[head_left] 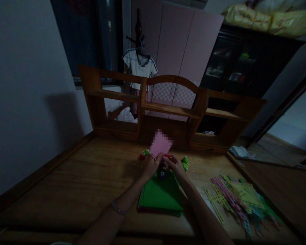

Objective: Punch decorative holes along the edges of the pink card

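Pinched in my left hand (153,165) is a pink sheet (161,144) with small holes punched along its left edge; part of it is pixelated. My right hand (175,164) is closed on a small red object (167,156) at the sheet's lower right corner. Below both hands lies a stack of green sheets (161,195) with darker red edges beneath. A purple punch-like thing with an eye (162,175) rests at the stack's top edge. Similar red (142,156) and green (185,159) ones sit to either side.
Punched paper strips in pink, yellow and green (229,195) lie heaped at the right of the wooden table (97,177). A wooden shelf unit (168,109) stands along the back edge. Small paper bits are scattered near the hands.
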